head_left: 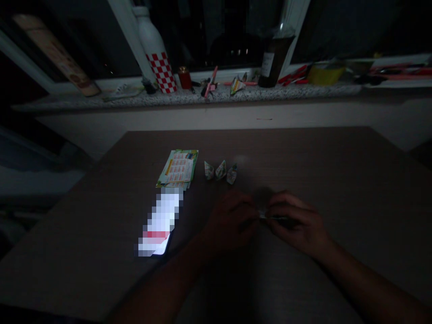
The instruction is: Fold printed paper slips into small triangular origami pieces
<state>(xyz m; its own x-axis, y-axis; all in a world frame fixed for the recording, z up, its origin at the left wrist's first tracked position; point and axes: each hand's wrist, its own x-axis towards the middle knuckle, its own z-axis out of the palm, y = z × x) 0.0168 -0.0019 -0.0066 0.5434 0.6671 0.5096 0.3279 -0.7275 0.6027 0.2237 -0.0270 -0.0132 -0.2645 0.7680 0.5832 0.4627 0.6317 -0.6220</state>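
Above the middle of the table, my left hand [233, 218] and my right hand [299, 221] meet over a small folded piece of paper [262, 214]. The fingers of both hands are closed on it, and most of it is hidden by them and by the dim light. Just beyond my left hand, three small folded paper shapes [221, 170] with pointed tips stand in a row. To their left lies a stack of printed paper sheets [177, 167], green with red print.
A lit phone [162, 220], its screen blurred out, lies left of my left forearm on the wooden table [364, 189]. Along the granite windowsill [121, 101] stand a red-checked white bottle [157, 54], a dark bottle [272, 60], a red jar [184, 77] and pens.
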